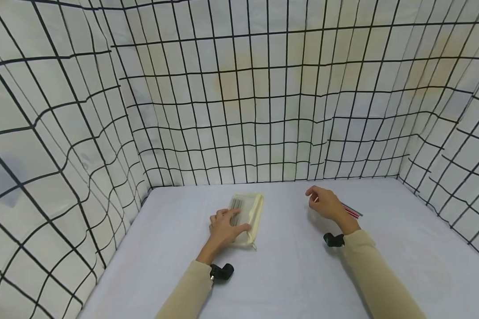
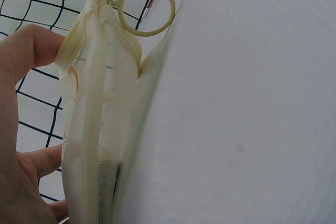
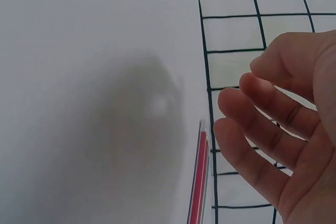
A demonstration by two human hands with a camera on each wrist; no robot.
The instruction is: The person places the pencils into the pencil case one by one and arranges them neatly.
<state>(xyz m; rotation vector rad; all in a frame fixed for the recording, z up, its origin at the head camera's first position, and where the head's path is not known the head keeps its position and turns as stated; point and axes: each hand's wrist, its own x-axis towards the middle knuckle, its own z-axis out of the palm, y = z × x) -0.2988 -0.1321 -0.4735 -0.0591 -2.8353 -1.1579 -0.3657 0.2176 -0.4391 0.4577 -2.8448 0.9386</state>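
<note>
A pale yellow mesh zip pouch (image 1: 257, 210) lies on the white table, with dark parallel stripes showing on its left part. Over it rests my left hand (image 1: 225, 227), fingers spread and thumb touching the zipper side. The left wrist view shows the pouch's zipper end with a large ring pull (image 2: 172, 11) beside the thumb. My right hand (image 1: 326, 204) hovers over the table to the right, fingers loosely curled with nothing between them. Slim red and dark sticks (image 1: 353, 211) lie on the table just beyond its wrist, partly hidden by it; the right wrist view shows a red stick (image 3: 198, 182) below the fingertips.
Black grid netting (image 1: 255, 97) over white sheeting stands behind the table and along both sides. The white tabletop (image 1: 287, 274) reaches toward me between the two sleeves. A small black camera sits on each wrist, the left one (image 1: 222, 271) low over the table.
</note>
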